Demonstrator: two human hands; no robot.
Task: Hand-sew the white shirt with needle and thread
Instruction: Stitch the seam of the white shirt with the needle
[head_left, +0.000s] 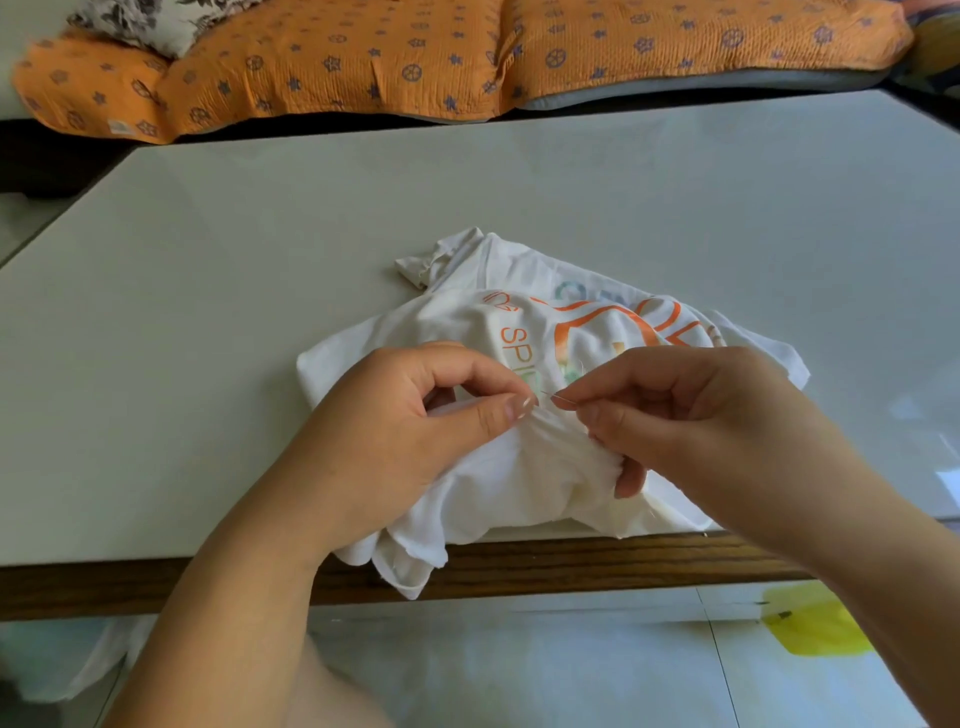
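A crumpled white shirt (519, 322) with orange print lies at the near edge of the table (260, 312), part of it hanging over the edge. My left hand (415, 421) pinches a fold of the shirt between thumb and forefinger. My right hand (685, 415) pinches a thin needle (556, 397) between thumb and forefinger. The needle's tip points left toward the pinched fold, very close to my left fingertips. The lower fingers of my right hand also press into the bunched cloth. Any thread is too fine to make out.
The table has a pale top and a brown wooden front edge (571, 566). Orange patterned cushions (415, 57) lie beyond the far edge. On the tiled floor sits a yellow object (815, 618) at lower right.
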